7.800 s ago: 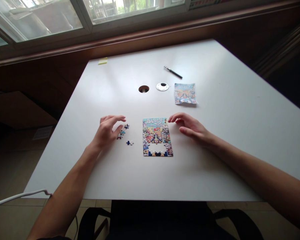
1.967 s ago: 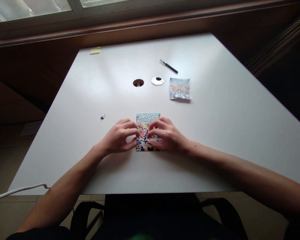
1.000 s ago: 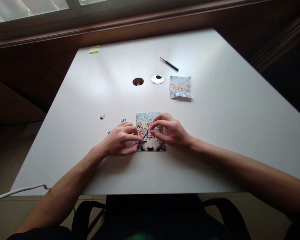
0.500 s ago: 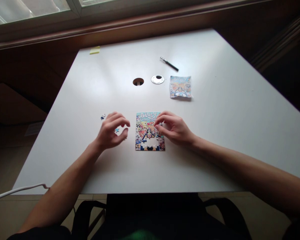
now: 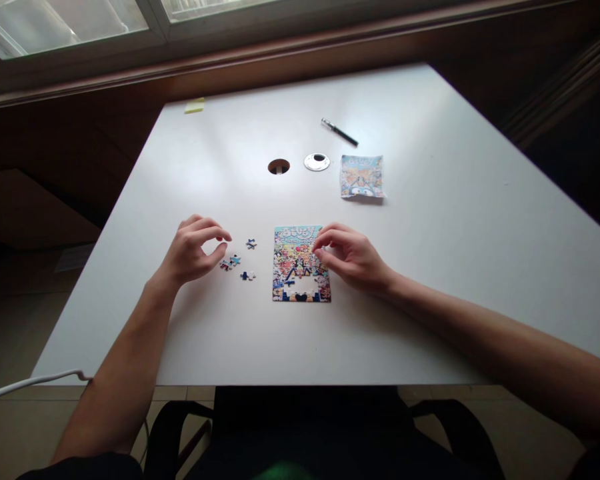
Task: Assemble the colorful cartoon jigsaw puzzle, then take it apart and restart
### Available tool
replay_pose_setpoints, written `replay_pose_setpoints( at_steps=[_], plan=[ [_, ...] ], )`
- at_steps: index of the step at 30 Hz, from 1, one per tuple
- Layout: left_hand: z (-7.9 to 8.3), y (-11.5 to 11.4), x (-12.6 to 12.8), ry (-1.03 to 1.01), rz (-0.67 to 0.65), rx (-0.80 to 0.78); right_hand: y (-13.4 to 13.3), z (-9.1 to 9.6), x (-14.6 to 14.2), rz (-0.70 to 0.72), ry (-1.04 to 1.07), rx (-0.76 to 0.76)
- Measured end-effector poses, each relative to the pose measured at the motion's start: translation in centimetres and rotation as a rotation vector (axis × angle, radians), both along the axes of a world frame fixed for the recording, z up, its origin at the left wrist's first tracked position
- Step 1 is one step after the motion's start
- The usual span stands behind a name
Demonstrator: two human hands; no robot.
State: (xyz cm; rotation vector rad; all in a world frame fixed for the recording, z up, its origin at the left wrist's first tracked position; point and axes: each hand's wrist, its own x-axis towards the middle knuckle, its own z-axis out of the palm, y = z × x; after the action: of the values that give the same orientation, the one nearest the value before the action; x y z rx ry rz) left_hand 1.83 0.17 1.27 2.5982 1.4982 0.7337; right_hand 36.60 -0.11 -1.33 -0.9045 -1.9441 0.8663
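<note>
A jigsaw puzzle (image 5: 303, 257) with a colourful cartoon picture lies flat on the table, a pale gap in its lower middle. My right hand (image 5: 353, 259) is at its right edge, thumb and index fingertips together over the picture; whether anything is between them is hidden. Left of the puzzle, my left hand (image 5: 193, 250) hovers with thumb and fingers apart, holding nothing I can see. Close by its fingertips lie several loose pieces: a blue one (image 5: 251, 244), a dark-and-white one (image 5: 248, 275) and a light blue one (image 5: 235, 261) beside a mixed-colour one (image 5: 226, 265).
Beyond the puzzle is a creased picture sheet (image 5: 362, 177). A black pen (image 5: 340, 132), a round silver cover (image 5: 317, 162) and a cable hole (image 5: 279, 167) are farther back on the white table (image 5: 430, 233). A yellow note (image 5: 195, 105) sticks at the far left edge.
My left hand has moved left, away from the puzzle, uncovering loose pieces. The dark-and-white piece formerly visible behind it is now out of sight there. My right hand stays nearly still.
</note>
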Motion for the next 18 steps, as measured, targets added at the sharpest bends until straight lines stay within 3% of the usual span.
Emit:
replay_pose_setpoints(
  at_steps=[6,12,18],
  plan=[
    [-0.1,0.0,0.0,0.013,-0.012,-0.028,0.0,0.0,0.0,0.0,-0.007,0.004],
    [0.9,-0.1,-0.8,-0.008,0.028,0.0,0.0,0.0,0.0,-0.003,-0.008,0.007],
    [1.8,-0.2,-2.1,0.065,-0.171,-0.305,0.0,0.0,0.0,-0.003,-0.004,-0.003]
  ],
)
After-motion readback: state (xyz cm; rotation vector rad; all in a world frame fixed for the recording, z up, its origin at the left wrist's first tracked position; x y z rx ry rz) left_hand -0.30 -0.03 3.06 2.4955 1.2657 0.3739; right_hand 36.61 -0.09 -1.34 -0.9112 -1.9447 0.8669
